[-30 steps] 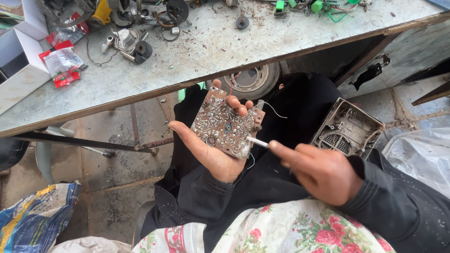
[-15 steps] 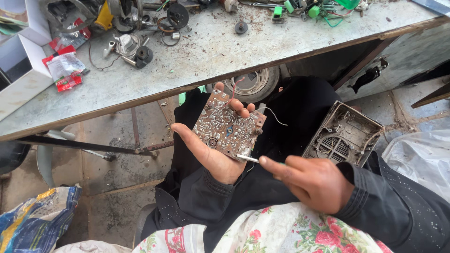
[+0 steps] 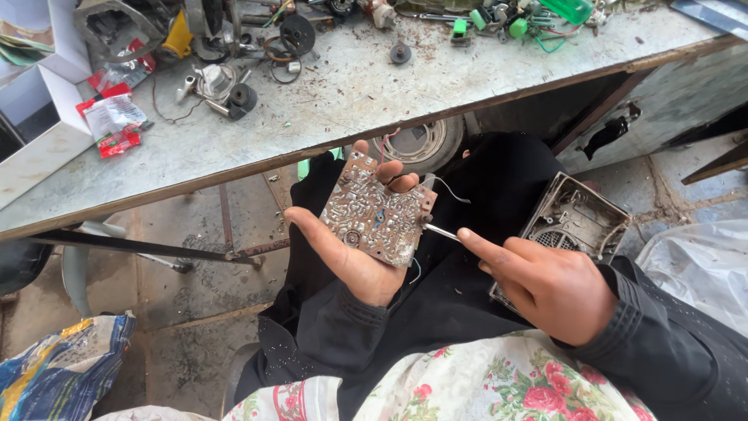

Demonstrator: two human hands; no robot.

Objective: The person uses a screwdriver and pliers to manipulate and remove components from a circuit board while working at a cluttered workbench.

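My left hand (image 3: 351, 253) lies palm up over my lap and holds a brown circuit board (image 3: 378, 212), solder side up, with thin wires trailing from its right edge. My right hand (image 3: 545, 284) is closed around a thin metal tool (image 3: 441, 231), forefinger stretched along the shaft. The tool's tip touches the board's right edge. Both arms are in black sleeves.
An open grey device casing (image 3: 573, 222) rests on my lap at the right. Above is a dusty grey workbench (image 3: 351, 101) strewn with small parts, wires and a red-and-white packet (image 3: 113, 125). A round speaker (image 3: 417, 144) sits under its edge. A bag (image 3: 58, 366) lies on the floor at the lower left.
My right hand has drawn back slightly to the right, shifting the tool's tip from the board's lower face to its right edge. The board stays in my left palm.
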